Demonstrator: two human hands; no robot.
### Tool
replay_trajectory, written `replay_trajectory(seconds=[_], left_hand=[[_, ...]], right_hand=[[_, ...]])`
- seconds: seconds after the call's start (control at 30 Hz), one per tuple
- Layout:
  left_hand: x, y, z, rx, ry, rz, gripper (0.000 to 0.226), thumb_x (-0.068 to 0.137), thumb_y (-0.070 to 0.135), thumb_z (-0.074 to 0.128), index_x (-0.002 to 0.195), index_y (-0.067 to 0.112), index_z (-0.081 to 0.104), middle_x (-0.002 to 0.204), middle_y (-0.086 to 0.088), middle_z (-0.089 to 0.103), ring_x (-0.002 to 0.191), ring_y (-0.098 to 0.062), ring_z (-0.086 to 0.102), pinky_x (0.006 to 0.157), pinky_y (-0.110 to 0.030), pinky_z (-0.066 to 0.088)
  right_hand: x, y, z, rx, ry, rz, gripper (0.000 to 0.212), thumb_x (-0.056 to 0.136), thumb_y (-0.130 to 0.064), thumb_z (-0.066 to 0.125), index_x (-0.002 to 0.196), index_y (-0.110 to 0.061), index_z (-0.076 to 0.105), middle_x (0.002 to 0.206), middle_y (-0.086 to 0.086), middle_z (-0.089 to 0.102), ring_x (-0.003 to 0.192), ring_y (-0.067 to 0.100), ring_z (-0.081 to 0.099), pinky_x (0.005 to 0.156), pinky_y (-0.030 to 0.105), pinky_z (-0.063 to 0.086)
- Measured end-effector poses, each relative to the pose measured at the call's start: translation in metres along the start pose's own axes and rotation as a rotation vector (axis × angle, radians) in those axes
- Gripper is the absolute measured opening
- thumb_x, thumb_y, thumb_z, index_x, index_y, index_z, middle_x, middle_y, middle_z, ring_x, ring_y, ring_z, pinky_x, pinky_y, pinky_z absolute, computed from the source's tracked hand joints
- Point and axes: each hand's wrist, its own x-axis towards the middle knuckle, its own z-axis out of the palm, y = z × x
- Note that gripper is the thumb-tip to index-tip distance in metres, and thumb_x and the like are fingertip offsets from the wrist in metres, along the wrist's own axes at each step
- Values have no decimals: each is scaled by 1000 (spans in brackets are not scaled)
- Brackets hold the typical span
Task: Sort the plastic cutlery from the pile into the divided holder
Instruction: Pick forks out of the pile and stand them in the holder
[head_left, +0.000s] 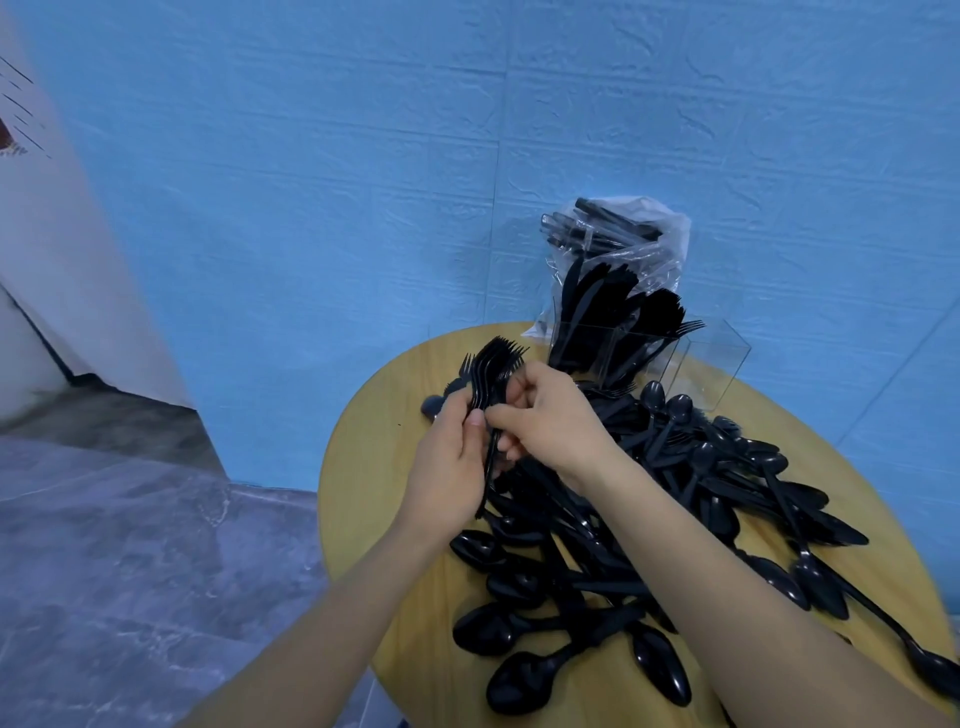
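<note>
Gathering forks: the left hand (451, 457) has its grip closed round a bunch of forks (493, 395) by the handles, tines fanned upward, just left of the clear holder (649, 348). The right hand (550, 415) is curled over the same bunch, thumb & fingertips pinching the handles, prob squaring them up. To do this step well: tap the handle ends level, keep all tines facing one way, then carry the bunch right to the holder's fork compartment, where forks already stand next to knives; a loose grip could let one slip back into the pile (649, 519). Both forearms reach up from the near edge of the round yellow surface (353, 467), wrists angled inward twd each other. The pile, mostly spoons w/ some knives, sprawls in front of the holder; a plastic bag (644, 244) of cutlery stands behind it.
</note>
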Motion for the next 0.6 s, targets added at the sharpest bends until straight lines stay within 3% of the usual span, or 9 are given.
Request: replay_trajectory(seconds=[0.07, 0.2, 0.3, 0.37, 0.47, 0.53, 0.6], left_hand=[[-1, 4, 0, -104, -36, -51, 25, 103, 20, 27, 102, 23, 52, 60, 11, 54, 62, -12, 54, 60, -35, 49], [-3, 11, -1, -34, 8, -38, 26, 103, 20, 29, 107, 28, 54, 63, 11, 54, 51, -6, 50, 48, -18, 41], [-4, 8, -2, -3, 21, -27, 29, 103, 20, 30, 119, 19, 54, 65, 9, 52, 48, -4, 44, 48, -19, 36], [-7, 8, -2, -13, -1, -24, 28, 103, 18, 30, 114, 19, 55, 68, 7, 52, 47, -3, 41, 47, -19, 34], [-10, 10, -4, -49, -30, -32, 27, 103, 18, 31, 104, 21, 57, 73, 5, 53, 49, -2, 41, 48, -14, 34], [-10, 9, -6, -44, -50, -14, 26, 102, 22, 32, 107, 22, 57, 74, 7, 54, 50, -2, 40, 49, -15, 34], [-9, 7, -9, 12, -83, 33, 24, 101, 25, 33, 110, 21, 55, 75, 9, 54, 51, -3, 41, 51, -18, 35]], right_hand=[[-2, 0, -1, 51, -12, 0, 15, 87, -2, 62, 85, -7, 47, 57, 4, 55, 46, 11, 55, 47, 25, 51], [-8, 0, -1, 140, -25, -32, 12, 90, -7, 61, 85, -5, 50, 68, 6, 56, 52, 8, 60, 57, 22, 56], [-11, -2, 0, 177, -6, -58, 12, 92, -9, 59, 83, -4, 53, 71, 8, 58, 53, 5, 61, 58, 18, 55], [-11, -3, -1, 244, 47, -51, 11, 88, -8, 63, 88, -2, 54, 74, 11, 58, 51, 5, 61, 55, 16, 54], [-9, -3, -3, 397, 94, -15, 28, 81, -4, 71, 98, -5, 49, 82, 10, 56, 50, 6, 57, 52, 16, 50], [-6, -3, -3, 443, 79, 3, 36, 79, -1, 72, 106, -9, 49, 77, 4, 57, 51, 7, 54, 50, 16, 46], [-2, -5, -2, 449, 58, 4, 30, 78, 3, 71, 100, -9, 56, 70, 1, 57, 50, 7, 51, 48, 16, 43]])
